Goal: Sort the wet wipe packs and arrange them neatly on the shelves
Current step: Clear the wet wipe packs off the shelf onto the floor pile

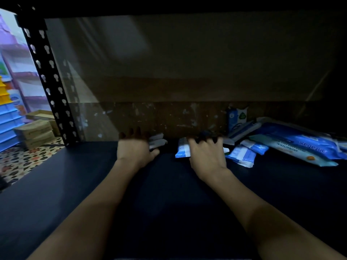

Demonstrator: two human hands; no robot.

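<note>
Left hand (pixel 134 147): holds grey packs (pixel 157 141) at the shelf (pixel 56 184) back, likely squaring them.
Right hand (pixel 205 152): spread over a blue-white pack (pixel 181 151), fingertips lost in shadow (grip unclear).
Unsorted: heap (pixel 293 145) right.

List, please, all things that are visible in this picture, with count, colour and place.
small packs: several, blue-white, shelf right of centre
big packs: at least two, blue and teal, shelf right
upright pack: one, blue-white-green, back right
shelf: one, dark
post: one, black, left
boxes: few, brown, floor left
left hand: on grey packs
right hand: on a blue-white pack; grip unclear
</note>
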